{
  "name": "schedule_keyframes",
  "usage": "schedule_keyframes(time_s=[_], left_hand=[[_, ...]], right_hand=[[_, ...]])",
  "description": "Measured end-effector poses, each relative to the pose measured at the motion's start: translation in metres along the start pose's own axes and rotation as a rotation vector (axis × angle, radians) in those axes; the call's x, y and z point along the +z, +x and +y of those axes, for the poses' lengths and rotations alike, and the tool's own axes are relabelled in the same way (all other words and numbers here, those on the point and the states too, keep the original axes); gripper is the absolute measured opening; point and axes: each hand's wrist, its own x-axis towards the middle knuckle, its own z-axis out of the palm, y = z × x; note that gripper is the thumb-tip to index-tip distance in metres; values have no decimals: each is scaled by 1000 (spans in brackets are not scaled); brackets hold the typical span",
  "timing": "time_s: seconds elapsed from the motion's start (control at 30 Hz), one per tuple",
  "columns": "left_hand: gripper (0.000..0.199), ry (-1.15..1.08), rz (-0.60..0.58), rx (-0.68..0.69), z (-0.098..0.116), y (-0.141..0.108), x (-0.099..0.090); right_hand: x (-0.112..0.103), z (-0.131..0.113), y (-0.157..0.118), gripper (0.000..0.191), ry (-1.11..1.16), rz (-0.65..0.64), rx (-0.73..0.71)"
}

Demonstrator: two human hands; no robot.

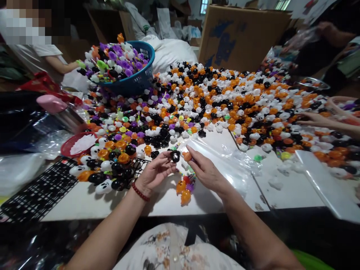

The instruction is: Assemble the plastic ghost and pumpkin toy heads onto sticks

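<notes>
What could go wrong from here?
The black piece at the left hand's fingertips might slip. The orange figures below the right hand could get knocked or tangled. The basket, heaped above its rim, might shed pieces onto the pile.

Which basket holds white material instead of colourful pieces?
The small red basket beside the pink-topped bottle; the larger blue basket farther back and the pink basket at far right hold colourful pieces.
</notes>
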Motion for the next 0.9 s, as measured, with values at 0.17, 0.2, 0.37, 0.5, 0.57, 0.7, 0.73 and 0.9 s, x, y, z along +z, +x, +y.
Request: schedule_keyframes(time_s=[0.17,0.2,0.37,0.5,0.57,0.7,0.73,0.9], left_hand=[[19,-128,-33,-59,-15,2,11],[18,-120,-29,-33,-18,5,14],[17,-174,-51,20,-23,15,18],[17,-212,-24,-5,-20,14,10],[18,-183,-15,-13,-20,11,9],[23,-103,-20,-3,-25,5,13],[24,-81,-22,0,-26,4,14],[26,55,-59,-16,-27,1,15]], right_hand=[[12,7,2,50,32,-46,25],[15,10,2,51,42,-43,30],[16,15,0,49,26,-31,-19],[4,9,-5,44,16,23,62],[1,7,-6,40,20,56,99],[-1,7,-7,27,-8,63,-12],[-1,7,-7,25,-29,59,-38],[-5,8,-10,23,-137,69,-99]])
